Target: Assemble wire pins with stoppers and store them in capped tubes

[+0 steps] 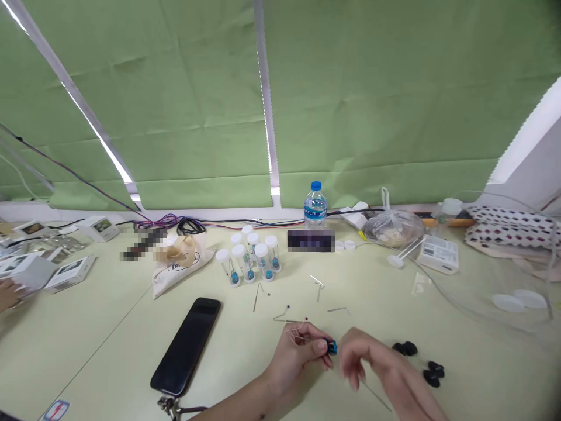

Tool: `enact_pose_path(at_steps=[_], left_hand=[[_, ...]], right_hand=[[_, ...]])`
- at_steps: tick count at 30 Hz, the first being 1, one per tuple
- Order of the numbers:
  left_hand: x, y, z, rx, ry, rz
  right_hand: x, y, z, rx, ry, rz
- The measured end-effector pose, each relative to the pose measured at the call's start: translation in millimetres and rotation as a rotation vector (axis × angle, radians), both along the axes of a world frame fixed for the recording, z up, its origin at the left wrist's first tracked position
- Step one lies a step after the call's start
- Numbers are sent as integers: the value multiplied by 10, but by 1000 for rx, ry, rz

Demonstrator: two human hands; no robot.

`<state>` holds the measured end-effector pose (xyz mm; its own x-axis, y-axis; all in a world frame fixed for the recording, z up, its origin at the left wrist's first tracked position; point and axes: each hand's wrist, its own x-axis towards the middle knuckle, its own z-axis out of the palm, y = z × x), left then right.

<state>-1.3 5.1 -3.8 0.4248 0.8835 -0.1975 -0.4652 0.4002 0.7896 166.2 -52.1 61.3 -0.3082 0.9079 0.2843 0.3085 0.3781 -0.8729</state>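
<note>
My left hand pinches a small blue part with dark areas between thumb and fingers. A thin bent metal rod with a reddish tip runs along the same hand; whether it is gripped or lies behind the fingers I cannot tell. Just right of the blue part, my right hand is closed on a thin metal rod that slants down toward the lower right. Its fingertips are partly hidden and slightly blurred. More bent rods lie beyond the hands, including a dark-tipped one and a short one.
Several white-capped clear tubes with blue pieces stand ahead. A phone and cloth pouch lie left. Black round parts lie right. A water bottle and plastic bag are behind. Another person's hand is far left.
</note>
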Motion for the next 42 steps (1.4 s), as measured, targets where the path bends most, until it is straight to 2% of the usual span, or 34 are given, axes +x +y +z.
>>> enact_pose_path(at_steps=[2, 4, 6, 8, 13, 19, 23, 27, 34, 38, 42], left_hand=[[-2, 5, -1, 7, 13, 2], [-4, 7, -12, 17, 35, -2], [-1, 6, -29, 27, 45, -7], [7, 6, -40, 31, 50, -9], [33, 7, -28, 28, 62, -10], [46, -7, -12, 23, 75, -3], [36, -4, 6, 32, 86, -4], [16, 21, -6, 33, 74, -24], [1, 32, -16, 22, 44, 0], [-6, 26, -17, 38, 54, 5], [-12, 38, -17, 42, 69, 14]], right_hand=[[10, 127, -221, -30, 11, -144], [63, 201, -433, -37, -43, -228], [122, 240, -578, -14, -119, -227], [156, 262, -640, 17, -179, -198], [146, 284, -661, 26, -253, -141], [123, 285, -724, -68, -244, -112], [126, 292, -672, -87, -260, -60], [136, 287, -613, -77, -272, -86], [119, 254, -526, -160, -280, -97], [110, 244, -514, -105, -335, -84], [132, 256, -604, 16, -387, -71]])
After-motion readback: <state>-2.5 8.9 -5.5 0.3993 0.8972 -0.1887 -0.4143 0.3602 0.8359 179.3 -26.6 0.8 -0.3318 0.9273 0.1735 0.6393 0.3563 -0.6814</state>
